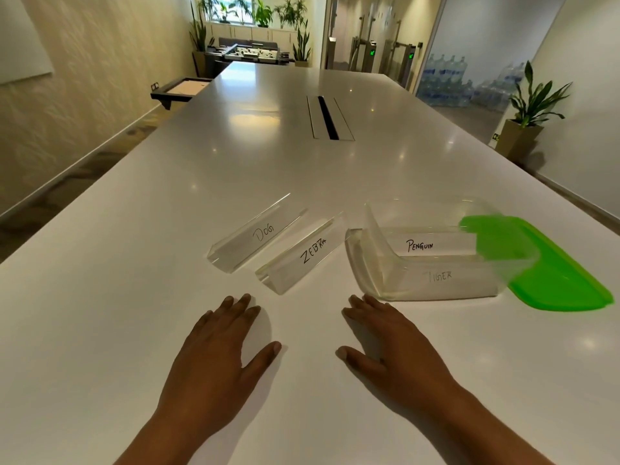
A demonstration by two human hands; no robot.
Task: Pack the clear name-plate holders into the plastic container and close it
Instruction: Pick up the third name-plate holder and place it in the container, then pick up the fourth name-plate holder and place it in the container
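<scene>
A clear plastic container (364,263) stands open on the white table at the right, with two clear name-plate holders inside, one labelled PENGUIN (432,245) and one labelled TIGER (439,276). Its green lid (553,276) lies flat beside and partly under it on the right. Two more holders lie on the table to the left of the container, labelled DOG (255,234) and ZEBRA (302,255). My left hand (221,354) and my right hand (392,347) rest flat on the table, fingers straight, just in front of the holders and holding nothing.
The long white table (235,162) has a cable slot (328,117) in its middle, farther back. A dark tray (181,88) hangs off the table's far left edge. A potted plant (526,125) stands on the floor at the right.
</scene>
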